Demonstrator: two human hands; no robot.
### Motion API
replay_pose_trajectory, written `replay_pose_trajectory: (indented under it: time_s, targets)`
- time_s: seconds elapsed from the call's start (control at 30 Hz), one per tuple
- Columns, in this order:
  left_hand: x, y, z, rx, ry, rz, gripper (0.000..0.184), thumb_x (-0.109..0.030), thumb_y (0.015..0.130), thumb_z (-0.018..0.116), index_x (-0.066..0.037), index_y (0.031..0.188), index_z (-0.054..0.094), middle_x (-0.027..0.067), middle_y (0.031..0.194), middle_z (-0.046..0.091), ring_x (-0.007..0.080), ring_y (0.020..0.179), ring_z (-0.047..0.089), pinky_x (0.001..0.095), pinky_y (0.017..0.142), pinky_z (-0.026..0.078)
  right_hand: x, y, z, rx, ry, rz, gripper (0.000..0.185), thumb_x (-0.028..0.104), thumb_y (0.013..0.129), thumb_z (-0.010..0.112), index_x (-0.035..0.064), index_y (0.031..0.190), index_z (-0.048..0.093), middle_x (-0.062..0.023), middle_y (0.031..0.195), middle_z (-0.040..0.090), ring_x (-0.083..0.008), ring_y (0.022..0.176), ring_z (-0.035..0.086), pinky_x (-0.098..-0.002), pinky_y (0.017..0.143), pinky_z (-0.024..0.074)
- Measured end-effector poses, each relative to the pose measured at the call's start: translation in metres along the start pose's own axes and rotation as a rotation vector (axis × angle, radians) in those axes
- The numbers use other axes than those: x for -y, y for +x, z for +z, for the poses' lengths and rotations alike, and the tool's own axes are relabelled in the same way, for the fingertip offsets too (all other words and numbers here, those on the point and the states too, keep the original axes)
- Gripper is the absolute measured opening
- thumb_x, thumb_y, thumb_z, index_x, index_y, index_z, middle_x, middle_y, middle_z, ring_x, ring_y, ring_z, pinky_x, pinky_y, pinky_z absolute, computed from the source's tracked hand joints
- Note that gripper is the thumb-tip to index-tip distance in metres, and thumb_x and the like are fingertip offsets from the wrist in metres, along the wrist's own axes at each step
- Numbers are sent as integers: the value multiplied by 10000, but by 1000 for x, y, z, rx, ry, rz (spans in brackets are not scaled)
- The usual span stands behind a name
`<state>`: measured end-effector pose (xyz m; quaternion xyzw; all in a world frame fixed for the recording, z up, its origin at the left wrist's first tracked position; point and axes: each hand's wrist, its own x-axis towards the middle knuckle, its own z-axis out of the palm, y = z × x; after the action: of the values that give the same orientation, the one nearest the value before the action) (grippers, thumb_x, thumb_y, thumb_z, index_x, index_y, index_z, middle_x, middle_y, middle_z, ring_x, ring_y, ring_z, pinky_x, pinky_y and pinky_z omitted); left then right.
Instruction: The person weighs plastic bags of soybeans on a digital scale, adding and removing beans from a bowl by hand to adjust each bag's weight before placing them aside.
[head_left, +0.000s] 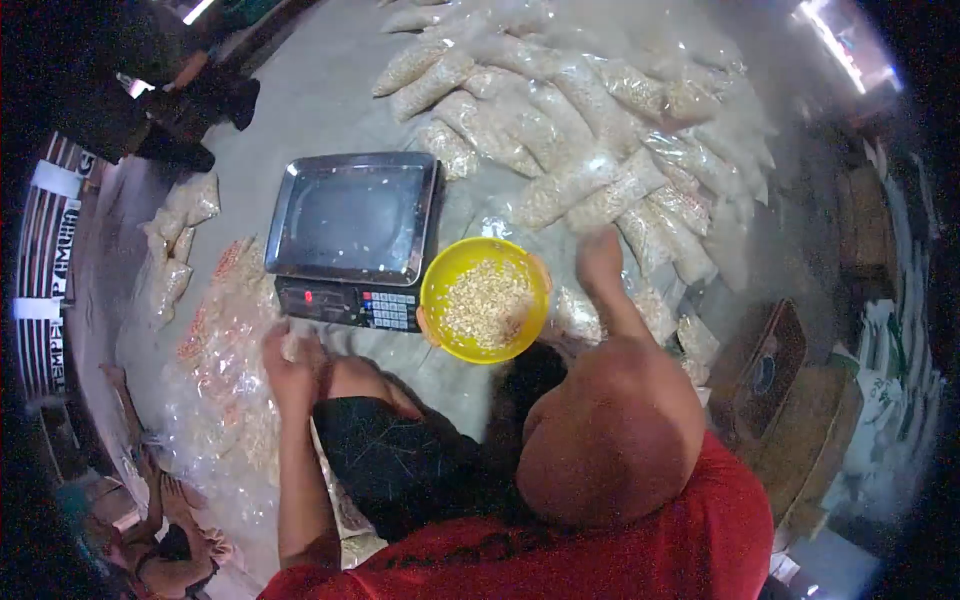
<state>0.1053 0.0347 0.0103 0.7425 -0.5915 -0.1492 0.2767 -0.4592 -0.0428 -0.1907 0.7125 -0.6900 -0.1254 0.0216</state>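
My left hand (293,365) is closed at the near left corner of the digital scale (350,225). Something small and whitish shows at its fingers, too blurred to name. My right hand (602,265) reaches forward to the edge of the pile and is right at the near end of a filled clear bag (615,190). Its fingers are too indistinct to read. Between my hands stands a yellow bowl (433,285) with pale, chip-like pieces (487,300) in it. The scale's metal pan carries only a few crumbs.
Many filled clear bags (560,100) are heaped ahead and to the right. Loose plastic with orange and pale pieces (225,350) spreads at left, near a few more bags (180,235). Another person (165,540) sits at lower left. Brown boxes (800,420) stand at right.
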Motion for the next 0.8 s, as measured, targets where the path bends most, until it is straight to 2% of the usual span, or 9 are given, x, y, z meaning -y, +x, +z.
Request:
replay_pose_trajectory:
  time_s: [0.03,0.13,0.3,0.37,0.43,0.53,0.63,0.73,0.8]
  targets:
    - [-5,-25,4,12,64,91,378,-246,945,709,-15,1243,675,236,1310,639,403,1281,566,491,1118,403,2,-20,-46,-163,842,428,318,201,993,567,32,1260,598,-226,1033,651,-375,867,687,-472,823,578]
    - [-61,-73,0,122,296,172,307,-226,886,747,-29,1121,735,226,1279,645,408,1265,562,527,1114,386,-12,-48,-95,-465,1937,810,347,32,947,548,40,1293,527,-162,1000,632,-301,780,668,-438,628,580]
    - [-66,-57,11,-104,150,235,336,-266,824,779,13,1007,749,226,1178,702,412,1110,645,493,1003,478,-132,-22,-156,-493,1360,327,336,191,1007,616,-6,1280,626,-124,1185,659,-238,997,637,-389,792,530]
    - [-69,-53,5,-70,108,193,328,-276,828,776,12,984,752,215,1097,720,404,1029,671,482,945,506,-127,2,-241,-440,1457,343,451,223,1009,597,-19,1390,594,-123,1263,658,-252,1127,612,-386,937,498]
    - [-64,-52,3,-12,54,241,309,-294,843,768,6,916,755,187,909,742,398,828,705,474,793,552,-71,-4,-337,-588,1182,269,467,191,999,592,-24,1413,575,-108,1223,656,-244,1049,617,-377,893,509]
    - [-59,-56,3,-13,95,184,306,-293,849,764,8,903,754,186,924,744,401,847,706,479,802,553,-46,43,-363,-881,225,-306,388,199,1033,584,15,1373,613,-91,1187,671,-221,957,614,-369,845,524]
    - [-61,-56,-3,65,74,129,338,-315,876,748,16,941,759,199,963,746,396,852,716,472,811,566,59,36,-429,-372,1778,-59,425,349,1021,662,33,1305,642,-78,1028,648,-158,798,609,-326,676,549]
    - [-60,-54,-2,134,143,118,378,-347,906,719,19,988,762,214,1000,749,396,879,723,470,856,570,103,48,-414,-477,1638,-262,316,331,1046,631,45,1176,660,-9,800,588,-112,638,567,-266,507,506]
    - [-63,-56,-3,93,177,133,382,-358,910,711,12,989,763,219,995,746,405,911,716,474,891,559,142,38,-383,-393,1775,-100,305,358,1048,638,59,1109,641,-20,732,579,-122,586,587,-277,489,509]
